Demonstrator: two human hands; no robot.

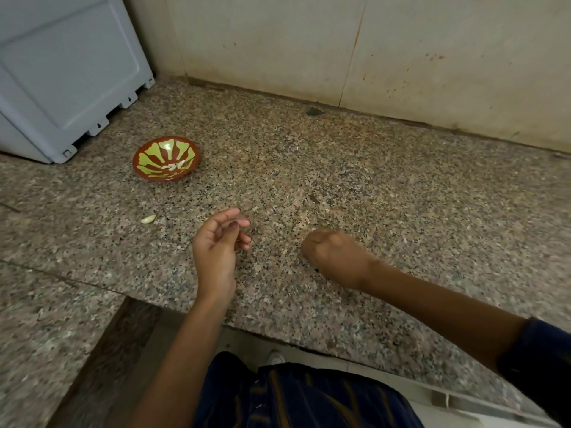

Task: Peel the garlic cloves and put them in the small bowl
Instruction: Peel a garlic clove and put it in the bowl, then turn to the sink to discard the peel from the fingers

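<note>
Garlic cloves (173, 166): a few peeled ones sit in the small bowl (145, 168) on the worktop (370, 186); one loose clove (148, 219) lies just in front of the bowl. Left hand (216, 242) is right of that clove, fingers loosely curled, nothing visible in its grip. Right hand (332, 253) further right, fist curled tight; contents can't be seen.

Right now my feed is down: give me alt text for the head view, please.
Both hands hover over a speckled granite counter: the left hand is loosely open, while the right hand is curled in a fist, its contents hidden. A red-and-green small bowl holding a few peeled garlic cloves sits far left by a grey bin, with one loose garlic clove nearer.
</note>
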